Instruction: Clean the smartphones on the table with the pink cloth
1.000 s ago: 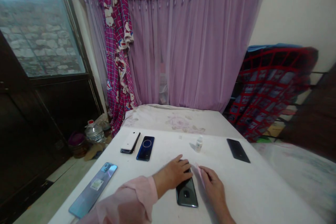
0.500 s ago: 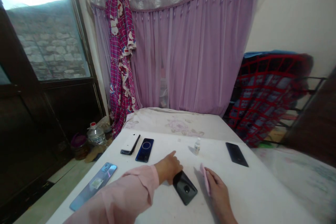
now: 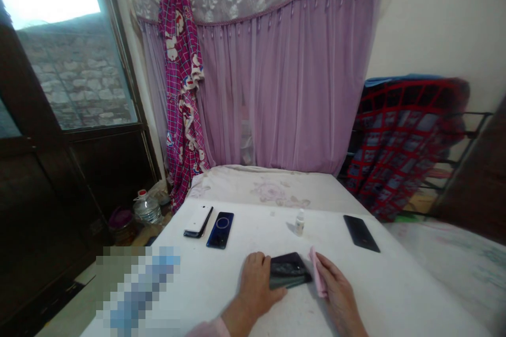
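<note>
A shiny black phone with a flat, smooth case (image 3: pixel 290 269) is held at its left end by the left hand (image 3: pixel 255 285). The fingers of that hand are curled round this end, with the thumb placed along the near edge. The phone is turned sideways on the bench spread with white cloth (image 3: pixel 221 289); whether it is lifted a little cannot be told. A soft, folded pink cloth (image 3: pixel 318 277) is pinched in the fingers of the right hand (image 3: pixel 340 295), just beside the phone's right end. Whether the two are touching cannot be made out.

The phone is likely to be light, stiff and slippery, and could be cracked if dropped. It is best gripped by its side edges, so that the shiny face is not smudged. The cloth is likely to be very light and floppy, and is best bunched between thumb and fingers.

Farther back on the bench, a small white plastic bottle (image 3: pixel 299 224) is stood upright. A dark blue phone with a ring mark (image 3: pixel 220 230) is laid to its left, and a flat black phone (image 3: pixel 361 233) to its right.
</note>
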Action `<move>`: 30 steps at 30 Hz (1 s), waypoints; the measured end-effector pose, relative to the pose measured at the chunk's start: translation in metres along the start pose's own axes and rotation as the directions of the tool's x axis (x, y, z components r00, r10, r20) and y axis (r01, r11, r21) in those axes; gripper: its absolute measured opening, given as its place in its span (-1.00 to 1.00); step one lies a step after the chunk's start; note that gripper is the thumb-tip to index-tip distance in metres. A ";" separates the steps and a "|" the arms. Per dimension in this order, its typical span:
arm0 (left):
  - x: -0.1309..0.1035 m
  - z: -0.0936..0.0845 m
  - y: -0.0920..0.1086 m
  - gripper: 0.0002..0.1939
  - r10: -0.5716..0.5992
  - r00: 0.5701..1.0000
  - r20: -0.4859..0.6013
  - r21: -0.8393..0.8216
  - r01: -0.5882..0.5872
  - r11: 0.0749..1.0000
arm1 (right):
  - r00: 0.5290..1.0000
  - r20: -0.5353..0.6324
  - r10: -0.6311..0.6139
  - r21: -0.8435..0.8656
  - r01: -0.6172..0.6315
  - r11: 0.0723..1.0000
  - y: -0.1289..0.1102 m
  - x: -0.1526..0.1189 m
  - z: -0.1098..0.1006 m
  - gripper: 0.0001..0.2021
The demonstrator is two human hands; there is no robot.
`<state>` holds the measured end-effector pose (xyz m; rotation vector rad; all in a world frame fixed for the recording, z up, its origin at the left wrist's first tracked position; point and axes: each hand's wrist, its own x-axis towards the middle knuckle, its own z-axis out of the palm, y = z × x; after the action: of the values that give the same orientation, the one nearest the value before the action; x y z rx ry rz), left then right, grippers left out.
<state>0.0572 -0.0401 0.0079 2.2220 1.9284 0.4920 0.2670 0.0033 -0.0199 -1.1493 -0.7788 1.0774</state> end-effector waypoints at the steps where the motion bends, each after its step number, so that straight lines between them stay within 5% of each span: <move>1: -0.003 0.005 -0.001 -0.28 0.025 1.000 -0.009 -0.037 -0.025 0.999 | 0.998 0.014 -0.053 -0.064 0.054 0.996 -0.002 -0.004 0.003 -0.52; 4: -0.012 0.015 -0.014 -0.12 0.138 0.990 -0.018 -0.126 -0.140 0.982 | 0.951 0.133 -0.280 -0.254 0.306 0.918 -0.004 -0.018 0.017 -0.58; 6: -0.018 0.018 -0.025 -0.12 0.161 0.986 -0.047 -0.137 -0.166 0.977 | 0.868 0.285 -0.407 -0.325 0.487 0.811 -0.001 -0.027 0.028 -0.65; 9: -0.025 0.022 -0.038 -0.17 0.090 0.990 -0.109 -0.118 -0.103 0.988 | 0.721 0.495 -0.485 -0.380 0.681 0.625 0.010 -0.036 0.041 -0.73; 12: -0.028 0.027 -0.043 -0.21 0.060 0.990 -0.131 -0.116 -0.076 0.990 | 0.639 0.588 -0.496 -0.474 0.769 0.429 0.020 -0.037 0.045 -0.75; 18: -0.030 0.028 -0.045 -0.24 0.068 0.993 -0.100 -0.138 -0.081 0.987 | 0.604 0.654 -0.455 -0.594 0.783 0.185 0.022 -0.040 0.043 -0.68; 30: -0.024 0.005 -0.040 -0.23 0.099 0.993 0.071 -0.107 -0.091 0.990 | 0.607 0.660 -0.443 -0.584 0.785 0.206 0.016 -0.062 0.067 -0.67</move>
<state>0.0189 -0.0574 -0.0131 2.2405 1.7262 0.5001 0.1825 -0.0330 -0.0155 -1.1947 -2.0597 0.0584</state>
